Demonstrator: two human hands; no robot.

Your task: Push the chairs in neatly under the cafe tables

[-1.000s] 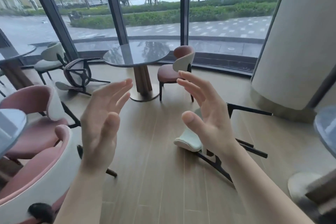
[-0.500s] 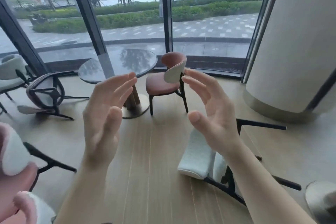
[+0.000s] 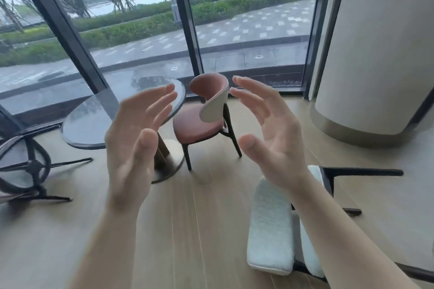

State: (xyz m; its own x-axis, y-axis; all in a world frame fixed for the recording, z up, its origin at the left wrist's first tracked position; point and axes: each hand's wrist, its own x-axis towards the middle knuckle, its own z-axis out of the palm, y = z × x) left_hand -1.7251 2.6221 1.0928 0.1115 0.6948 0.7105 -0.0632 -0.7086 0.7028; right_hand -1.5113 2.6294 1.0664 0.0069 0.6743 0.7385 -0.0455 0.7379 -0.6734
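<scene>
A pink-seated chair with a white back (image 3: 203, 119) stands upright to the right of a round dark cafe table (image 3: 94, 119), its seat just at the table's rim. My left hand (image 3: 136, 138) and my right hand (image 3: 270, 134) are raised in front of me, palms facing each other, fingers apart, holding nothing. Both are short of the chair and touch nothing. A white fluffy chair (image 3: 272, 225) lies tipped over on the floor under my right forearm, its black legs pointing right. Another chair (image 3: 25, 166) lies overturned at the left.
Tall glass windows with dark frames (image 3: 187, 30) close the far side. A wide round white column (image 3: 380, 54) stands at the right. Light wooden floor (image 3: 187, 230) stretches between me and the table.
The view has turned and moved toward the round table and pink chair, which now look larger and more central. The pink chairs at the near left have left the view. Both hands stay raised and empty.
</scene>
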